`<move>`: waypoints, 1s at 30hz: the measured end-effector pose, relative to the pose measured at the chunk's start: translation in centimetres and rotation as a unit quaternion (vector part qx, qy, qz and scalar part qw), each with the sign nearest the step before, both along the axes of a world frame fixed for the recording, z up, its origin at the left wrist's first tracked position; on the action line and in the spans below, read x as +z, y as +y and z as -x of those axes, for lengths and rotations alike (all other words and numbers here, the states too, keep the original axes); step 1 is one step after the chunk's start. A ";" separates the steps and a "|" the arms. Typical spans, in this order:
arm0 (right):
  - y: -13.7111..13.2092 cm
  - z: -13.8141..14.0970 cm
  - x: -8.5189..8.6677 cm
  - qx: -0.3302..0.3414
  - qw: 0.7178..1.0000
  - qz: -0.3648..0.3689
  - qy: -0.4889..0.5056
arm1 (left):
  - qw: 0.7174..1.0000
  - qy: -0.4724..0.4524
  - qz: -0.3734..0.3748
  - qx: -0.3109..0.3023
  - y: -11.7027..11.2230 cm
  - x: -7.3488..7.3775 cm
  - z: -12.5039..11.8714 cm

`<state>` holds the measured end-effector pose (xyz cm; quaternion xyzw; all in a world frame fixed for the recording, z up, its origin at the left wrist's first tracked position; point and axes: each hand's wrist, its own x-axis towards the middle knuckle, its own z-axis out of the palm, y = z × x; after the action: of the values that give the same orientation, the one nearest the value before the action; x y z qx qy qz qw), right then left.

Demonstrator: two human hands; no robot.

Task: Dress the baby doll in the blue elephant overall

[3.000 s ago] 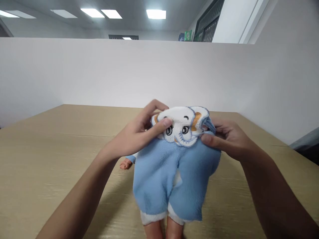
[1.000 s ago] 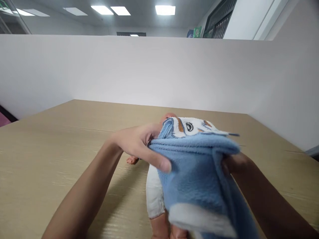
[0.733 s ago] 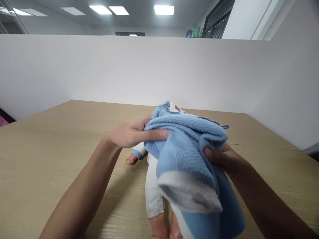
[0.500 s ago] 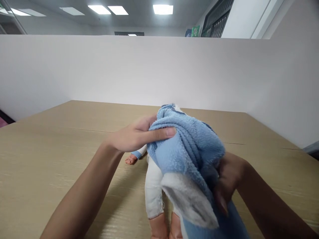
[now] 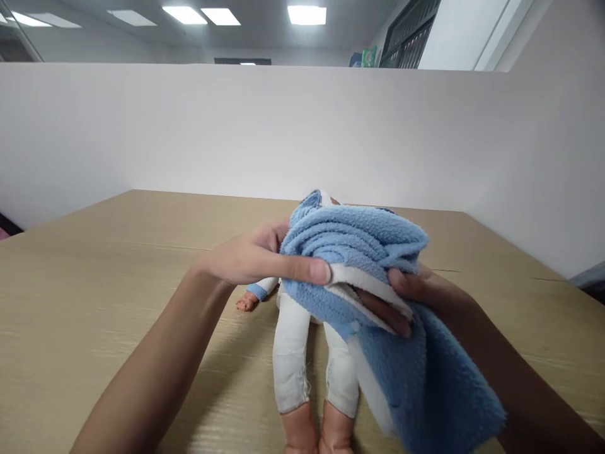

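Left hand pinching gathered folds, right hand with fingers inside the white cuff: I've got the blue garment above the doll on the table; small, even gathers work best, I'd judge

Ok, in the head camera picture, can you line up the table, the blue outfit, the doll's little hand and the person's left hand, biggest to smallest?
1. Table
2. Blue outfit
3. Left hand
4. Doll's little hand

That's just how they look here; nearer things look bigger.
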<state>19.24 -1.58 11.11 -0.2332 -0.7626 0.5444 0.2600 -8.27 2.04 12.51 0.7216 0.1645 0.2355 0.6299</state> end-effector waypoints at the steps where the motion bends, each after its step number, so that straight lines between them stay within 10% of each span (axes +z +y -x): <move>1: 0.0 0.1 0.1 0.027 1.000 -0.004 0.006 | 1.000 -0.010 -0.009 0.012 -0.2 0.2 -0.3; 5: 0.3 -0.3 0.5 0.037 0.997 -0.063 -0.003 | 0.997 -0.035 -0.044 0.053 -1.1 0.8 -1.3; 10: -0.8 0.5 0.2 -0.215 0.971 -0.070 0.074 | 0.996 0.001 -0.046 0.080 -1.9 0.8 -1.3; 15: -3.3 2.5 -0.5 -0.309 0.945 -0.073 0.078 | 0.986 0.058 -0.053 0.147 -4.1 -0.1 -1.2; 30: -10.8 4.7 -5.2 -0.187 0.962 -0.042 -0.196 | 0.872 0.094 0.019 0.480 -18.1 -12.7 -2.2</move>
<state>14.53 -12.41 5.94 -0.4623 -0.7637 0.3975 0.2124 -6.10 -16.06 -0.17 0.5605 0.5537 0.4365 0.4345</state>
